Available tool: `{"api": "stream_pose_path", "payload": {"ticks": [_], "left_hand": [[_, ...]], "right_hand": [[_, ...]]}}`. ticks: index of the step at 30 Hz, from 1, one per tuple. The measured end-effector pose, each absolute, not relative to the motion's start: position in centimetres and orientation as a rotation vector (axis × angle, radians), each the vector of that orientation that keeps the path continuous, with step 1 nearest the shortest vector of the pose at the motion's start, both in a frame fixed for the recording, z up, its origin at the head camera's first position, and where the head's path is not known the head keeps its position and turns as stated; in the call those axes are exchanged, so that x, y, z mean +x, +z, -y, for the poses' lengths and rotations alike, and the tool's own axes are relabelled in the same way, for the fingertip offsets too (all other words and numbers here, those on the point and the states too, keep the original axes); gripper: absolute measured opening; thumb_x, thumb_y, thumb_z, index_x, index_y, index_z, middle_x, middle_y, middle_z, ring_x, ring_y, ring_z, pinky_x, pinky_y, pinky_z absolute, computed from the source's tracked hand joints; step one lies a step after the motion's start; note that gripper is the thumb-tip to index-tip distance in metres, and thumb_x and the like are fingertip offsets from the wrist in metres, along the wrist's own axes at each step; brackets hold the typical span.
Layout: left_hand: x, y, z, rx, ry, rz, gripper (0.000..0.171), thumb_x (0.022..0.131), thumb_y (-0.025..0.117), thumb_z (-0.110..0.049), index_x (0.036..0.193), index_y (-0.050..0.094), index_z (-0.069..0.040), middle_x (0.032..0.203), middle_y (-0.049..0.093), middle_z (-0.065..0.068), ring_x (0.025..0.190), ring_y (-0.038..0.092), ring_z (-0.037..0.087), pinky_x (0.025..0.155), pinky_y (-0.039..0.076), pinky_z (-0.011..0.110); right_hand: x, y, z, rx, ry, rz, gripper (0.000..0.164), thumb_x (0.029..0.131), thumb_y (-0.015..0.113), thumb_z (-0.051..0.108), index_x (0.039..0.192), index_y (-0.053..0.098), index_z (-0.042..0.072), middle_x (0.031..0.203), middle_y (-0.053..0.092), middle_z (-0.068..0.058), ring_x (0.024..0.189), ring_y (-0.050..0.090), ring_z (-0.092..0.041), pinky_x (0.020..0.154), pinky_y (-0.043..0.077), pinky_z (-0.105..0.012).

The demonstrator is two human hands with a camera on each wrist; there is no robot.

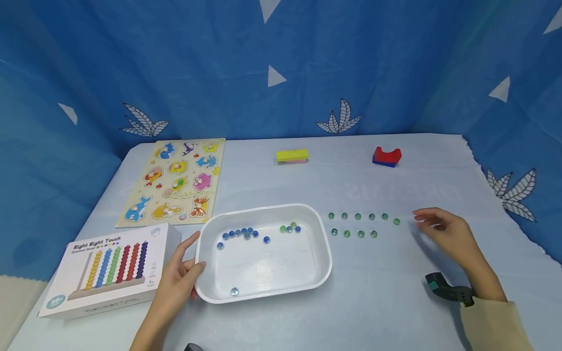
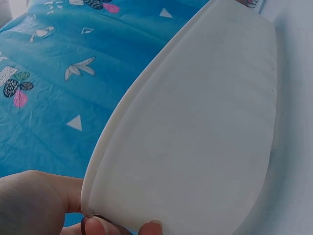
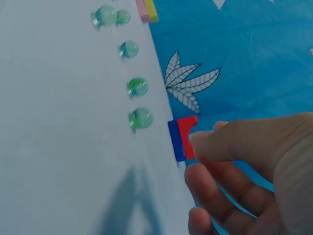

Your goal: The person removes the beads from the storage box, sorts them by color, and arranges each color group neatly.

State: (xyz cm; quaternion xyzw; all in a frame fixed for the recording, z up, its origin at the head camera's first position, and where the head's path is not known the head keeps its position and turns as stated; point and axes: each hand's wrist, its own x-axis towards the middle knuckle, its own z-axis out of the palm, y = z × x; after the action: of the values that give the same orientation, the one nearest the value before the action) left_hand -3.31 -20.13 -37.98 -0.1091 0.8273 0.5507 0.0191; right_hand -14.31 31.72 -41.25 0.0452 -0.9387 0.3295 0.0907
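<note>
My left hand [image 1: 175, 277] grips the left rim of a white plastic tray [image 1: 263, 292], thumb on the rim. In the left wrist view its fingertips [image 2: 152, 228] press the tray's outer wall [image 2: 181, 127]. Blue marbles [image 1: 244, 231] lie mostly along the tray's far side, and a small green-and-blue group [image 1: 289, 229] sits to their right. One pale marble [image 1: 234, 291] rests near the front wall. My right hand [image 1: 445, 236] hovers over the table with loosely bent fingers, holding nothing visible. Just left of it, green marbles [image 1: 357, 216] form two rows; the closest is a green marble [image 1: 397, 221].
A boxed bead toy [image 1: 114, 268] and an animal puzzle board [image 1: 175, 183] lie on the left. Yellow and pink blocks [image 1: 292, 156] sit at the back middle, red and blue blocks [image 1: 387, 156] at the back right. A patterned blue cloth [image 1: 246, 73] hangs behind the table.
</note>
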Motion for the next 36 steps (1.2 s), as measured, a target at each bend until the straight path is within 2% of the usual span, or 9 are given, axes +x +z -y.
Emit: {"api": "stream_pose_path", "payload": {"ticks": [4,11,16,24,36], "left_hand": [[-3.3,-37.9,20.1,-0.339,1.714,-2.564,0.059,0.09,0.047,-0.006,0.14,0.026,-0.028,0.078,0.065,0.017,0.039,0.048,0.016,0.038,0.042,0.028],[-3.3,-37.9,20.1,-0.361,1.709,-2.551,0.059,0.09,0.047,-0.006,0.14,0.025,-0.029,0.08,0.066,0.016,0.039,0.048,0.017,0.038,0.042,0.028],[-3.3,-37.9,20.1,-0.357,1.708,-2.565,0.059,0.089,0.047,-0.005,0.14,0.026,-0.028,0.082,0.066,0.017,0.038,0.047,0.017,0.038,0.042,0.028],[-3.3,-37.9,20.1,-0.375,1.686,-2.572,0.06,0.089,0.047,-0.005,0.14,0.026,-0.029,0.081,0.066,0.017,0.038,0.047,0.017,0.038,0.042,0.027],[-3.3,-38.0,20.1,-0.348,1.703,-2.578,0.059,0.089,0.047,-0.005,0.14,0.026,-0.027,0.083,0.067,0.018,0.038,0.047,0.016,0.037,0.042,0.027]], "right_hand": [[-14.2,-40.5,-30.6,0.115,0.99,2.879,0.032,0.082,0.064,0.026,0.108,0.063,0.008,0.096,0.063,-0.014,0.071,0.043,0.014,0.056,0.04,-0.016],[-14.6,-40.7,-29.1,0.039,0.939,2.921,0.036,0.08,0.066,0.034,0.108,0.064,0.01,0.094,0.064,-0.011,0.068,0.044,0.006,0.055,0.038,-0.018],[-15.1,-41.2,-28.9,0.036,0.918,2.916,0.032,0.08,0.065,0.036,0.101,0.067,0.012,0.09,0.064,-0.008,0.069,0.045,0.001,0.055,0.038,-0.018],[-15.9,-41.4,-28.9,0.083,0.871,2.869,0.019,0.081,0.064,0.021,0.096,0.07,0.011,0.084,0.064,-0.009,0.065,0.044,0.0,0.052,0.038,-0.018],[-16.2,-41.4,-29.2,0.069,0.876,2.914,0.02,0.081,0.065,0.017,0.099,0.067,0.009,0.086,0.062,-0.009,0.068,0.045,-0.006,0.055,0.039,-0.018]]}}
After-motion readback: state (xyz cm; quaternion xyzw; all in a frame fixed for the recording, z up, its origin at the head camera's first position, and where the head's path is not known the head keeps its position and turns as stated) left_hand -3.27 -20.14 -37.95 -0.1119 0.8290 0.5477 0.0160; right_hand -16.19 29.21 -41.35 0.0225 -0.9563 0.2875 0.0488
